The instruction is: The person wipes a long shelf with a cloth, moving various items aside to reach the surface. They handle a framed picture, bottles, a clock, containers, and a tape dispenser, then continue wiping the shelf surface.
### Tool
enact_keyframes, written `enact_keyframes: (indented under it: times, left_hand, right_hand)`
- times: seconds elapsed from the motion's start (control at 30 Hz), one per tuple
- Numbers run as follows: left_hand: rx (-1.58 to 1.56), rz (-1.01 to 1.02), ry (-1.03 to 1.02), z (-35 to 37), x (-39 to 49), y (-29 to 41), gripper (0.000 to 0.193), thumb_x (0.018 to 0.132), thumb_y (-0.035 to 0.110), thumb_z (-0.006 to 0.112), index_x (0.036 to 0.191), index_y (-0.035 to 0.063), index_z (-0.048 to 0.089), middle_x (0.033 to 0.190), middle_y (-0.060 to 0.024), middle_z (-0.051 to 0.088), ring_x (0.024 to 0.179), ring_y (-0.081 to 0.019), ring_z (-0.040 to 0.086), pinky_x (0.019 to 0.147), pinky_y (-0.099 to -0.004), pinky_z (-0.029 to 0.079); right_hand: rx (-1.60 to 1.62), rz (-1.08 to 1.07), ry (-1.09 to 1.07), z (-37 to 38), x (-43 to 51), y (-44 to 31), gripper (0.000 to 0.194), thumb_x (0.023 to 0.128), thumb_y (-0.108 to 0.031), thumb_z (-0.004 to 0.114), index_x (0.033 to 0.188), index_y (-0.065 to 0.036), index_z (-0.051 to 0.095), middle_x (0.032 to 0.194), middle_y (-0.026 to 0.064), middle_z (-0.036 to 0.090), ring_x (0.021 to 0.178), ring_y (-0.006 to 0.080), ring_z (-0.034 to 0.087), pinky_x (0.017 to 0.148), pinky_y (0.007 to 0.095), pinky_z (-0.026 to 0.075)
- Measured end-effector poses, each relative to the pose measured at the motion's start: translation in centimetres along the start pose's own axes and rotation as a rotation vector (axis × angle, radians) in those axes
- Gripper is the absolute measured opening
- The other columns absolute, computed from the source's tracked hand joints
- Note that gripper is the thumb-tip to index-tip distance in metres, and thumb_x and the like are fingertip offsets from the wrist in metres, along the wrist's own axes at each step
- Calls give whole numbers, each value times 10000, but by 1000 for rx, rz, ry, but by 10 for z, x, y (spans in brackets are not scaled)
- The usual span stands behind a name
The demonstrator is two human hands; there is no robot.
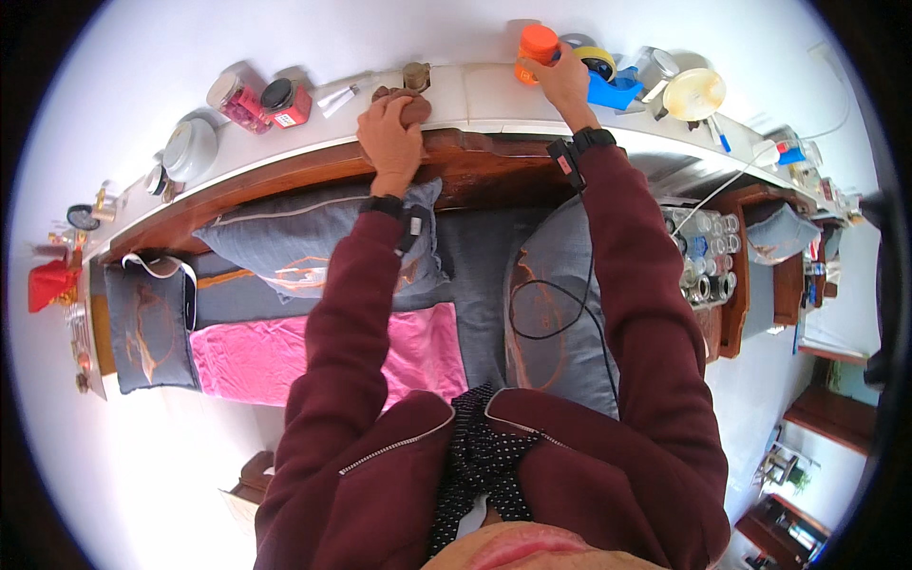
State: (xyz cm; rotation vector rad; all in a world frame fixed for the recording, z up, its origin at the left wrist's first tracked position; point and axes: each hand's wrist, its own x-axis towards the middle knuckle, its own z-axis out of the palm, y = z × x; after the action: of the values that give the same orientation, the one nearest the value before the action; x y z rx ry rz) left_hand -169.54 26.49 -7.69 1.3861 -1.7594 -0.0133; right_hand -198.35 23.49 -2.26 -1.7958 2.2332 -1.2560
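On the white tiled ledge [445,91], my left hand [390,139] grips a lumpy brown cloth [413,108], its exact kind hard to tell. A small brass-coloured container [416,75] stands just behind it. My right hand [568,80] is closed around an orange plastic jar [537,55] with an orange lid, at the back of the ledge by the wall. Right beside that hand are a blue tape dispenser [614,91] and a roll of yellow tape [597,61].
Left on the ledge stand a black-lidded red jar [286,104], a clear jar [239,103] and a white bowl [191,149]. A pale round dish [695,94] lies right. Below are a wooden sofa back [470,153], grey cushions [299,242], a pink cloth [256,356] and glass jars [705,249].
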Motion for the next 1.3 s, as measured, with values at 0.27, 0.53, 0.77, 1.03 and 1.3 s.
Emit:
enact_keyframes:
  times: [0.27, 0.53, 0.77, 1.03, 1.3]
  left_hand:
    - [6, 169, -35, 65, 5, 68, 505, 718, 97, 709, 1210, 102, 597, 1270, -165, 533, 1191, -389, 473, 1026, -482, 375]
    - [13, 155, -36, 105, 24, 100, 446, 735, 87, 663, 1176, 103, 600, 1156, -164, 544, 1117, -392, 493, 956, -501, 395]
    - [-155, 287, -160, 79, 6, 99, 421, 719, 56, 668, 1135, 104, 624, 1154, -112, 563, 1153, -343, 499, 968, -467, 378]
    - [-92, 255, -145, 81, -4, 98, 462, 728, 91, 682, 1185, 103, 617, 1224, -142, 542, 1211, -369, 463, 983, -498, 365]
    - [-46, 247, -213, 85, -6, 93, 452, 720, 116, 702, 1165, 89, 625, 1234, -144, 533, 1190, -381, 459, 1002, -509, 351]
  right_hand:
    - [182, -113, -84, -40, 1, 11, 687, 724, -504, 810, 1170, -12, 632, 902, 128, 726, 806, 273, 711, 742, 364, 547]
    - [288, -222, -177, -60, 13, 2, 681, 729, -440, 826, 1201, 2, 610, 832, 101, 717, 730, 217, 693, 686, 324, 538]
    - [298, -301, -303, -20, 20, -34, 702, 723, -453, 810, 1247, -33, 605, 826, 122, 709, 741, 251, 696, 695, 357, 547]
    - [355, -266, -467, 35, 16, -57, 699, 680, -447, 808, 1260, -102, 625, 902, 146, 721, 822, 321, 701, 767, 408, 553]
    - [365, -279, -423, 49, 6, -62, 701, 700, -408, 813, 1278, -68, 609, 993, 145, 709, 888, 285, 685, 813, 392, 532]
